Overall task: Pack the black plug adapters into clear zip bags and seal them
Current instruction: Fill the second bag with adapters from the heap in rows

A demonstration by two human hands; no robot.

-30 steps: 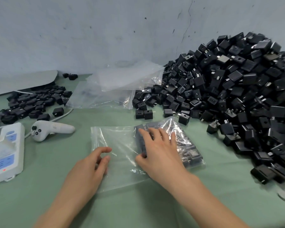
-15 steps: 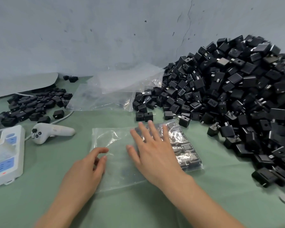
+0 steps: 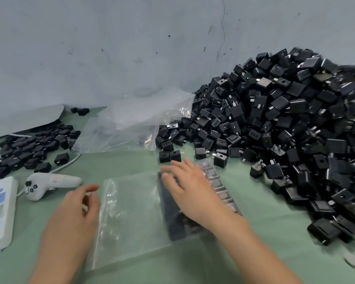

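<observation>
Both hands are on one clear zip bag (image 3: 131,218) lying flat at lower centre of the frame. Fingers of the right hand (image 3: 191,191) are spread and pressed flat, palm down, on the packed black plug adapters (image 3: 173,218) inside the bag's right half, gripping nothing. Fingers of the left hand (image 3: 76,214) are loosely curled at the bag's left edge; motion blur hides whether thumb and fingertips pinch the plastic, so I cannot tell. Judged from this, filling looks finished and the step in hand is flattening the contents and pushing out air before sealing. Next, the open strip at the left edge probably needs pinching and running shut along its length while the right hand keeps the adapters from sliding. Both forearms enter from the bottom edge, angled inward. Loose adapters (image 3: 285,130) are heaped at right, spare bags (image 3: 131,124) behind.
</observation>
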